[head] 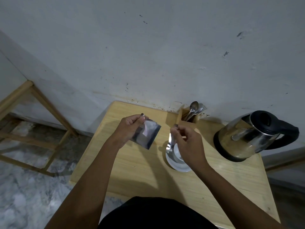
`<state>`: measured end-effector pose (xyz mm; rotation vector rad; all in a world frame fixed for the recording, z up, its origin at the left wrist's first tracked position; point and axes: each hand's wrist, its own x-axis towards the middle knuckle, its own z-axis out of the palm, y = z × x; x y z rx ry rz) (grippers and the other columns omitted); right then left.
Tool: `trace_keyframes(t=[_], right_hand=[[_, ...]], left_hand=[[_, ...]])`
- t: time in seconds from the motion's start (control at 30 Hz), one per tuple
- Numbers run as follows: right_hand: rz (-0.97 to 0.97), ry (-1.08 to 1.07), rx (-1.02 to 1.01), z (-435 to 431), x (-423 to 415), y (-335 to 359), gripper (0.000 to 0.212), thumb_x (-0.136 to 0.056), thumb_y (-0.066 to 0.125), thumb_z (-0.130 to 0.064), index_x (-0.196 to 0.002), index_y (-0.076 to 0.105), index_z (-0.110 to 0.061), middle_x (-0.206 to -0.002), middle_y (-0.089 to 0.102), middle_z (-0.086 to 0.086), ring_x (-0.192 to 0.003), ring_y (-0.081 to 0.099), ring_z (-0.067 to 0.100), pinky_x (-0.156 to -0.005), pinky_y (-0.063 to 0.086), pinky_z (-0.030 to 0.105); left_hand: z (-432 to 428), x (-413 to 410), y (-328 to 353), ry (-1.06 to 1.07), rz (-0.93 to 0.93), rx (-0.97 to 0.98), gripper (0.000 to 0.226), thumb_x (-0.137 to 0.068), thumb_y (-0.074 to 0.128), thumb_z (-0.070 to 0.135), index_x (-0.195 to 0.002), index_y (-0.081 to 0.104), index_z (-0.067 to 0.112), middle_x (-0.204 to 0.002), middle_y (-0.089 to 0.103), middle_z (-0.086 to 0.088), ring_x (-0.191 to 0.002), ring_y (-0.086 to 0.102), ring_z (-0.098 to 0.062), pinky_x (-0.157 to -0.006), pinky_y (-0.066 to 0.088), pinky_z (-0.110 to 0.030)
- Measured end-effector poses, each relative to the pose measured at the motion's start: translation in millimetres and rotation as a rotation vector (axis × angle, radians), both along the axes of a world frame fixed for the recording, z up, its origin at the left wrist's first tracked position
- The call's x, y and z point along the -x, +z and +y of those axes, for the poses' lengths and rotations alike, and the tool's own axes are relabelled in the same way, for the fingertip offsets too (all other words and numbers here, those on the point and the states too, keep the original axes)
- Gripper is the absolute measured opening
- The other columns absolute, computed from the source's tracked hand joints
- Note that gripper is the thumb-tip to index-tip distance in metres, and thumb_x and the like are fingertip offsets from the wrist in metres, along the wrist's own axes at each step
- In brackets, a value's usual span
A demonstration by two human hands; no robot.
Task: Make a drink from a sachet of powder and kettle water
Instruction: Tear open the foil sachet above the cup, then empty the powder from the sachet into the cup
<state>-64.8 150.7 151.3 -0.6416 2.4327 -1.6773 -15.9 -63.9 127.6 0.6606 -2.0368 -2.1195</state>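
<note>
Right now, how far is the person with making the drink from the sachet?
Done: the sachet looks torn open; the left hand pinches it and the right hand pinches a silvery strip apart from it, above the white cup. In hand: the opened sachet, not yet tipped. Left: pouring powder, adding water from the kettle, stirring with a spoon from the wooden holder.

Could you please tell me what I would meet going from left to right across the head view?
Wooden frame → left hand → sachet it pinches → right hand, pinching a foil strip → kettle.
</note>
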Motion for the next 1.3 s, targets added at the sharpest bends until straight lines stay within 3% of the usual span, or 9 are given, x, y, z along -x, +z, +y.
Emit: trace_keyframes(t=[0.1,0.27,0.57,0.67,0.8,0.9,1.03,1.13,1.3], right_hand=[[-0.101,0.008,-0.093,-13,4,-18,0.023,-0.097,0.056,-0.016,-0.080,0.069,-0.009,-0.065,0.066,-0.003,-0.059,0.059,-0.001,-0.059,0.042,0.009],[-0.221,0.099,-0.328,-47,16,-59,0.039,-0.101,0.046,-0.017,-0.069,0.065,-0.005,-0.057,0.063,-0.001,-0.068,0.066,0.018,-0.075,0.056,0.040],[-0.409,0.115,-0.629,-81,16,-95,0.026,-0.095,0.047,-0.010,-0.099,0.068,0.004,-0.094,0.067,0.017,-0.090,0.064,0.031,-0.072,0.050,0.032],[-0.340,-0.024,-0.387,-74,10,-84,0.030,-0.097,0.043,-0.013,-0.101,0.069,0.002,-0.100,0.069,0.011,-0.096,0.063,0.027,-0.086,0.051,0.039],[-0.612,0.036,0.048,-57,-4,-61,0.022,-0.098,0.049,-0.023,-0.102,0.070,-0.016,-0.102,0.072,-0.001,-0.102,0.066,0.014,-0.089,0.052,0.037],[-0.548,0.216,0.021,-43,-12,-58,0.021,-0.100,0.050,-0.022,-0.102,0.067,-0.009,-0.096,0.072,0.012,-0.089,0.066,0.014,-0.082,0.052,0.029],[-0.346,0.132,0.050,-29,-6,-67,0.022,-0.098,0.056,-0.023,-0.086,0.065,-0.006,-0.077,0.066,0.010,-0.073,0.059,0.016,-0.075,0.049,0.040],[-0.278,0.127,0.068,-11,0,-62,0.021,-0.098,0.056,-0.016,-0.079,0.064,-0.012,-0.072,0.064,0.011,-0.069,0.057,0.012,-0.068,0.045,0.030],[-0.164,0.006,-0.027,26,6,-60,0.022,-0.092,0.065,-0.026,-0.112,0.062,-0.018,-0.098,0.069,-0.006,-0.087,0.063,-0.001,-0.078,0.048,0.019]], left_hand=[[-2,-10,-3,0.004,-0.033,0.036,0.022,-0.095,0.056,0.025,-0.104,0.073,0.015,-0.087,0.073,0.009,-0.078,0.068,0.000,-0.064,0.053,-0.013],[-6,-30,-3,0.065,-0.051,0.117,0.018,-0.096,0.055,0.020,-0.102,0.072,0.017,-0.075,0.073,0.026,-0.071,0.065,0.011,-0.060,0.049,-0.007],[4,-46,-6,0.134,-0.036,0.115,0.022,-0.096,0.054,0.020,-0.109,0.070,0.014,-0.092,0.069,0.011,-0.070,0.063,0.015,-0.057,0.048,-0.006],[6,-46,-7,0.159,-0.045,0.113,0.020,-0.096,0.054,0.023,-0.106,0.071,0.020,-0.091,0.070,0.011,-0.070,0.063,0.014,-0.055,0.049,-0.008],[11,-42,-8,0.182,-0.053,0.099,0.020,-0.096,0.054,0.029,-0.104,0.072,0.025,-0.093,0.071,0.009,-0.081,0.066,0.001,-0.061,0.055,-0.017],[22,-31,-5,0.158,-0.027,0.084,0.020,-0.095,0.056,0.028,-0.104,0.073,0.022,-0.093,0.073,0.007,-0.086,0.066,-0.005,-0.072,0.057,-0.021],[37,-20,-2,0.099,-0.002,0.078,0.020,-0.093,0.059,0.025,-0.105,0.073,0.017,-0.100,0.074,0.000,-0.090,0.068,-0.004,-0.073,0.057,-0.020],[45,-16,2,0.006,-0.062,0.162,0.026,-0.092,0.062,0.030,-0.086,0.070,0.006,-0.076,0.065,-0.018,-0.069,0.060,-0.015,-0.061,0.055,-0.028],[73,-3,6,-0.057,-0.117,0.317,0.033,-0.089,0.065,0.030,-0.064,0.059,0.009,-0.057,0.037,0.000,-0.051,0.030,-0.009,-0.048,0.027,-0.017]])
